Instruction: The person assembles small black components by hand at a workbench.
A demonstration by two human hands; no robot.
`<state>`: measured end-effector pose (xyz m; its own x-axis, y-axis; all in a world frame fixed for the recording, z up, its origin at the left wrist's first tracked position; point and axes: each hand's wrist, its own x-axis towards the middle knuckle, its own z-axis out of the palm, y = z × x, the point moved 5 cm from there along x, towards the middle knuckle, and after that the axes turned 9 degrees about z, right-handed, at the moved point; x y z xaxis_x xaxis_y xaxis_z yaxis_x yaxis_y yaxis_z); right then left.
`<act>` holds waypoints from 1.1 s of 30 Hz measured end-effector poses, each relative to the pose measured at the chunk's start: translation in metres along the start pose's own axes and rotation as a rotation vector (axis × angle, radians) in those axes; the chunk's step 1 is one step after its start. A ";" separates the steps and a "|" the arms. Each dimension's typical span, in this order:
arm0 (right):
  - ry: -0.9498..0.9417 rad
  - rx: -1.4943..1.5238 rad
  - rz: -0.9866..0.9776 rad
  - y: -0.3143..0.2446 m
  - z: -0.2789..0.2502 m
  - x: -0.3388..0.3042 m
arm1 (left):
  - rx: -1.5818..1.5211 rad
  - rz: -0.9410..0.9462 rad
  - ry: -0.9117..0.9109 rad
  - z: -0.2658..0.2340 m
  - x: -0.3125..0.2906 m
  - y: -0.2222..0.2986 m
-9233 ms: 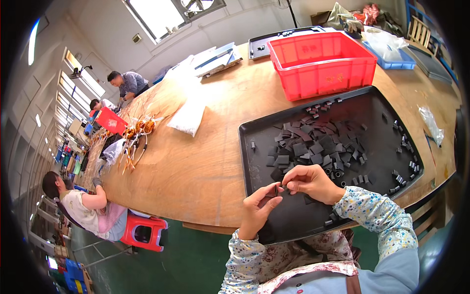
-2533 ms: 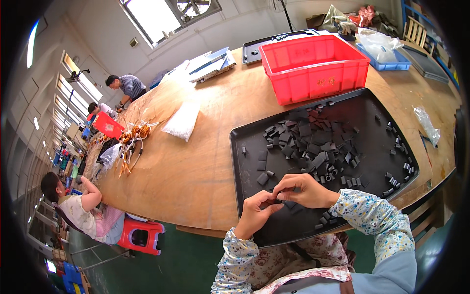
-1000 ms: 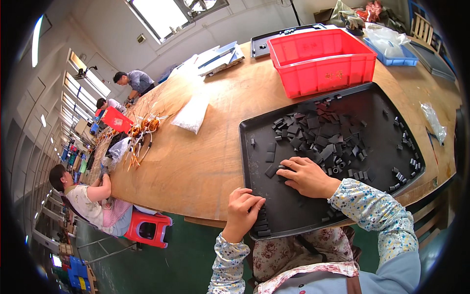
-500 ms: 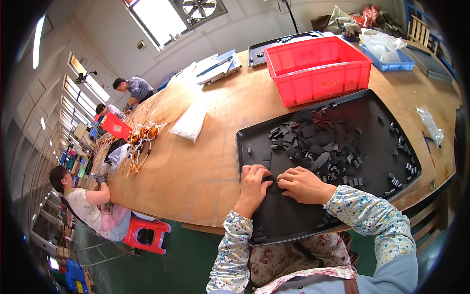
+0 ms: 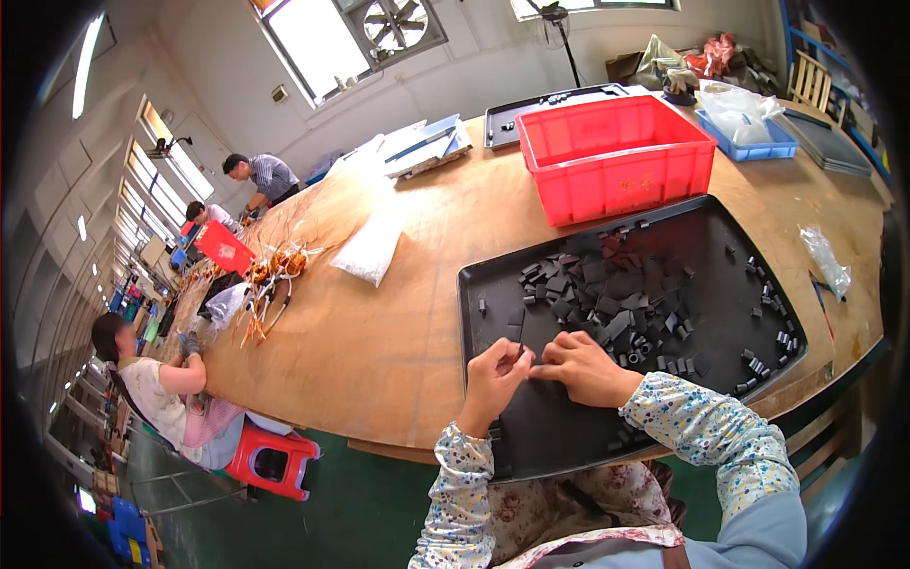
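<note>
A large black tray point(image 5: 559, 431) lies in front of me at the table's near edge. Over its left part, my left hand point(image 5: 493, 384) pinches a small black piece point(image 5: 520, 350) between thumb and fingers; its exact kind is too small to tell. My right hand point(image 5: 586, 370) meets the left one, its thumb and fingers pressed together at the same spot. Whatever it grips is hidden. Beyond the hands lies a loose heap of flat black pieces point(image 5: 618, 324) and short black tubes point(image 5: 637, 353). More short tubes stand in groups along the tray's right side.
A red bin point(image 5: 621, 180) stands just behind the tray, with a blue tray point(image 5: 758, 147) holding clear plastic to its right. A white bag point(image 5: 370, 248) and wire-wound orange parts point(image 5: 280, 266) lie to the left. One person point(image 5: 161, 384) sits at the left edge; two others work farther off.
Both hands have come closer together, fingertips now meeting, and the left has turned to show a small black piece in its pinch. The whole view has shifted slightly.
</note>
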<state>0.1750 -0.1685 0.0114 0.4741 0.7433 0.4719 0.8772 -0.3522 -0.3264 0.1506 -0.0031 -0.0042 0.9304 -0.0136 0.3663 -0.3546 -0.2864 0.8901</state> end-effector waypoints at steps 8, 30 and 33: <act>0.154 0.668 0.401 0.033 -0.023 -0.002 | -0.200 -0.084 -0.083 0.015 -0.013 0.003; 0.150 0.393 0.168 0.017 -0.020 0.004 | -0.147 -0.110 -0.097 0.011 -0.026 0.013; 0.161 -0.070 0.167 0.037 -0.019 -0.002 | 0.364 0.191 -0.035 0.005 -0.026 0.039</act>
<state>0.2082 -0.1935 0.0136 0.6145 0.5730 0.5423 0.7858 -0.5054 -0.3564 0.1126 -0.0190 0.0197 0.8558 -0.1300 0.5007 -0.4711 -0.5959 0.6504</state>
